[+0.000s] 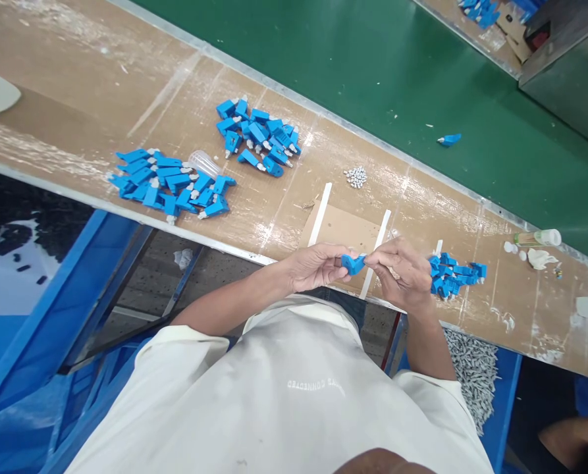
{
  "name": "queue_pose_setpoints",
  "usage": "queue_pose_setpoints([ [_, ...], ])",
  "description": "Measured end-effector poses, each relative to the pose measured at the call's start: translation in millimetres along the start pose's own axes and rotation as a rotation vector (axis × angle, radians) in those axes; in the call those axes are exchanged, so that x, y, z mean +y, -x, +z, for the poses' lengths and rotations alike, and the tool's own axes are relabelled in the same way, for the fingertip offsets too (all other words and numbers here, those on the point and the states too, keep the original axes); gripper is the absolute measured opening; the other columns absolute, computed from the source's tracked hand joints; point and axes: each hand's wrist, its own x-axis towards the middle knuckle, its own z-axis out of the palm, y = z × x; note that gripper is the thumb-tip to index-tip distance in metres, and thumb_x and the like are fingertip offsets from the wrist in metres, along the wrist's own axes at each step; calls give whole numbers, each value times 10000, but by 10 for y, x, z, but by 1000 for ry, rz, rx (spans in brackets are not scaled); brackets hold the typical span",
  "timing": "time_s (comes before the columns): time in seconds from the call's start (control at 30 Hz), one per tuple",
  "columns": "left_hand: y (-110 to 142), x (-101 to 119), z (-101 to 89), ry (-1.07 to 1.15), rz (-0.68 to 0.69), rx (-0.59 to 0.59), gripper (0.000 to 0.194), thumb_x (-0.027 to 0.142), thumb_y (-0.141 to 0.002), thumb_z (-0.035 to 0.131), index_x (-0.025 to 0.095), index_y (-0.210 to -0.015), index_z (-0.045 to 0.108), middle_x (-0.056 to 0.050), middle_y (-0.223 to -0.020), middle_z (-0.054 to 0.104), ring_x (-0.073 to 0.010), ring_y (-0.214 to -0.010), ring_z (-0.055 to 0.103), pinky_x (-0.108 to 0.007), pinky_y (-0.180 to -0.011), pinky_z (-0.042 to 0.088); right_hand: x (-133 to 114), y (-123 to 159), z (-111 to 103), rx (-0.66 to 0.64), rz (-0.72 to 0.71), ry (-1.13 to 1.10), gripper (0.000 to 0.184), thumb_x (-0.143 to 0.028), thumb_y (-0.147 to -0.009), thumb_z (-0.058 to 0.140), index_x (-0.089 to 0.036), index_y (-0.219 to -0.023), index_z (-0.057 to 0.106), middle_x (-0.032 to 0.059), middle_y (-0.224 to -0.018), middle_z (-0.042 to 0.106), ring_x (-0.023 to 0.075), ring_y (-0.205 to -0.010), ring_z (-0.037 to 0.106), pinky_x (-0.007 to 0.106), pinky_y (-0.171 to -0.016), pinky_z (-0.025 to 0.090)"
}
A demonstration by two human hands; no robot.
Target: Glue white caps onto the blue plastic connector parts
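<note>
A small angled blue plastic part [353,264] is held over the front edge of the bench. My left hand [318,266] is closed, its thumb and fingers gripping the part's left side. The fingers of my right hand [403,271] pinch together at the part's right end; whether a smaller piece sits between those fingertips is hidden. Beneath both hands lies a cardboard sheet [347,227] with white tape strips along its sides. Close to my right hand is a small pile of blue parts [454,275]. Beyond the sheet sits a cluster of small grey pieces [356,176].
Two larger heaps of blue parts with pale tips, one nearer [168,183] and one farther [260,135], lie leftward. A clear plastic cup [203,162] touches the nearer heap. Rightward lies a bottle [538,237]. Below the bench, a blue bin [508,395] holds grey pieces [474,375].
</note>
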Motion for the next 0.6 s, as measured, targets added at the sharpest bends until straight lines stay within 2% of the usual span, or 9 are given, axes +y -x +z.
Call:
queue_pose_setpoints([
  [0.13, -4, 0, -7, -39, 8, 13, 99, 69, -835, 729, 94, -751, 684, -15, -652, 649, -71, -518, 634, -95, -493, 519, 39, -13, -68, -86, -31, -40, 218, -169, -948, 698, -321, -1061, 806, 56, -859, 764, 202, -750, 693, 359, -665, 545],
  [0.2, 23, 3, 8, -101, 39, -11, 109, 91, -806, 770, 94, -736, 686, -2, -642, 634, -59, -511, 606, -103, -502, 516, 48, -29, -83, -96, 15, -114, 169, -199, -923, 748, -327, -1002, 825, 49, -841, 773, 206, -735, 703, 368, -669, 561],
  [0.27, 66, 3, 38, -179, 96, -61, 165, 151, -768, 839, 94, -729, 690, 6, -641, 627, -53, -518, 583, -122, -524, 522, 38, -41, -80, -42, 122, -211, 42, -276, -859, 839, -310, -883, 830, 43, -784, 764, 207, -690, 691, 372, -648, 575],
  [0.33, 112, -9, 81, -244, 164, -110, 268, 246, -711, 917, 93, -747, 700, 3, -659, 639, -60, -547, 585, -149, -552, 531, 12, -37, -55, 49, 282, -354, 149, -351, -754, 933, -281, -803, 811, 34, -735, 738, 191, -632, 664, 345, -580, 577],
  [0.4, 148, -33, 125, -287, 224, -128, 382, 351, -647, 969, 97, -781, 717, -4, -674, 657, -75, -569, 597, -178, -565, 538, -17, -9, -4, 107, 455, -563, 277, -401, -674, 979, -260, -827, 796, 16, -717, 716, 159, -561, 634, 294, -478, 559],
  [0.5, 169, -77, 171, -343, 297, -108, 471, 459, -606, 985, 113, -801, 731, -8, -678, 677, -88, -570, 608, -198, -567, 527, -49, 56, 119, 79, 650, -880, 464, -468, -605, 1002, -236, -945, 788, -16, -679, 688, 123, -467, 595, 239, -370, 523],
  [0.6, 169, -102, 183, -393, 365, -87, 469, 489, -621, 972, 122, -784, 729, -19, -678, 693, -100, -584, 623, -215, -593, 522, -72, 98, 250, 65, 742, -1061, 524, -491, -591, 1000, -209, -979, 787, -32, -654, 663, 92, -410, 554, 195, -314, 462],
])
